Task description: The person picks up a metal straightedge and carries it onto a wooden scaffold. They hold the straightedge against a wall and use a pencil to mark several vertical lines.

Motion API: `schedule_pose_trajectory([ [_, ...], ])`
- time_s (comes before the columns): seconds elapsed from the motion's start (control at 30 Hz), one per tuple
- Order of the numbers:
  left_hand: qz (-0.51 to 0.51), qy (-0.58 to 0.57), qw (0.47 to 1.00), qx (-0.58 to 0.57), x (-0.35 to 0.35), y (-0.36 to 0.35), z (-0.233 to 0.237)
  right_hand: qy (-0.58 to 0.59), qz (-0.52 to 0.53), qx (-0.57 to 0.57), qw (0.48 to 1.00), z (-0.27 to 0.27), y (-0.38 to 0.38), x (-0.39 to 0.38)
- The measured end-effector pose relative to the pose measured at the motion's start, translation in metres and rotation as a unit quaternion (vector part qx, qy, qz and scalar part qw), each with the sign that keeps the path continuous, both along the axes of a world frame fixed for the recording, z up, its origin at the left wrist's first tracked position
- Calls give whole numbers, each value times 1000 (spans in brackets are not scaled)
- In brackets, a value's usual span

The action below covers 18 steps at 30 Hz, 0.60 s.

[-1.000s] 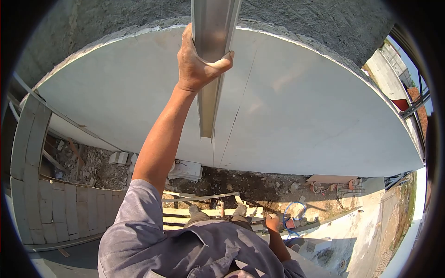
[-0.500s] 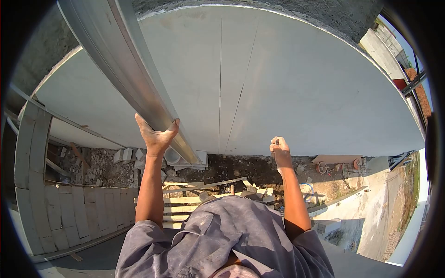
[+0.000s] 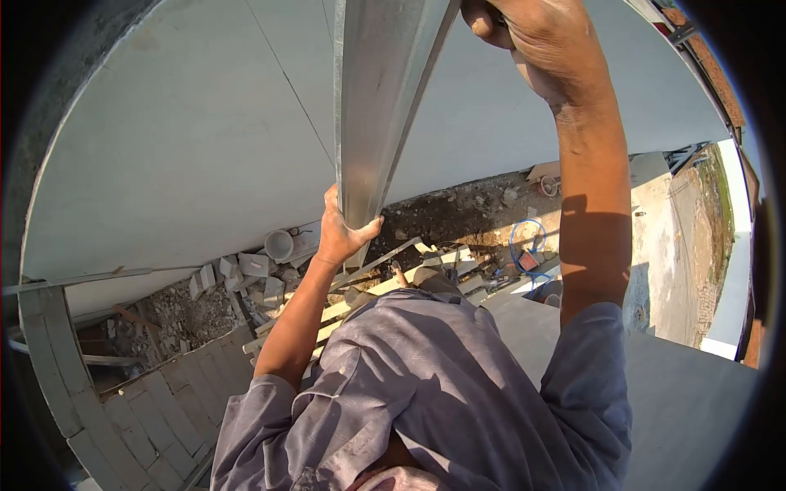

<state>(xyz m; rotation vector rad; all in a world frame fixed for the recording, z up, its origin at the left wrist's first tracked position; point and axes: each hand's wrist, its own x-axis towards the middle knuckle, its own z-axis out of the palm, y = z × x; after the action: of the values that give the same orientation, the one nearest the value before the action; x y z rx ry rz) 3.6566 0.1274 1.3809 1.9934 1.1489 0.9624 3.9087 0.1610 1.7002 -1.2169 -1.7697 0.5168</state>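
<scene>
My left hand [image 3: 342, 231] is wrapped around the lower part of a long, shiny metal channel [image 3: 383, 98], thumb on its right edge and fingers on the left. The channel runs up out of the top of the view, in front of a smooth grey wall [image 3: 180, 147]. Thin dark lines are drawn on the wall, left of the channel. Near the top edge, my right hand [image 3: 544, 37] is closed, its curled fingers close to the channel's right edge. A small dark thing shows between those fingers, but I cannot tell what it is.
Below the wall lie broken blocks [image 3: 254, 263], rubble and a white bucket [image 3: 279, 244]. Wooden planks [image 3: 381, 282] are stacked beneath my body. A blue hose [image 3: 514, 245] curls on the ground at right. A block wall [image 3: 155, 409] stands at lower left.
The channel has swung from a leftward slant to nearly upright and shifted right in view. My right hand has risen from low at the wall to beside the channel. The view has turned.
</scene>
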Motion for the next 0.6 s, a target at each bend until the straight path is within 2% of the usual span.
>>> schedule_pose_trajectory([
  [0.07, -40, 127, 990, 46, 21, 7, 6, 33, -55, 3, 998, -12, -11, 28],
  [0.1, -36, 122, 992, 13, 28, 5, 2, 48, -90, 9, 995, -19, -20, 41],
  [0.2, -37, 85, 974, -205, 33, 4, -17, 73, -184, 66, 978, -43, -45, 89],
  [0.3, -9, -5, 943, -334, 0, -18, -84, 59, -352, -1, 934, -67, -76, 146],
  [0.4, 36, 129, 923, -362, -54, -58, -143, 74, -409, 1, 910, -101, -83, 202],
  [0.43, 56, 176, 909, -375, -74, -76, -158, 80, -419, 7, 904, -114, -84, 221],
  [0.47, 90, 171, 879, -436, -96, -95, -183, 60, -434, 13, 899, -131, -84, 247],
  [0.53, 179, 123, 797, -564, -135, -131, -211, 20, -458, 27, 888, -161, -75, 297],
  [0.6, 234, 98, 758, -601, -163, -162, -216, 33, -466, 71, 881, -174, -64, 316],
])
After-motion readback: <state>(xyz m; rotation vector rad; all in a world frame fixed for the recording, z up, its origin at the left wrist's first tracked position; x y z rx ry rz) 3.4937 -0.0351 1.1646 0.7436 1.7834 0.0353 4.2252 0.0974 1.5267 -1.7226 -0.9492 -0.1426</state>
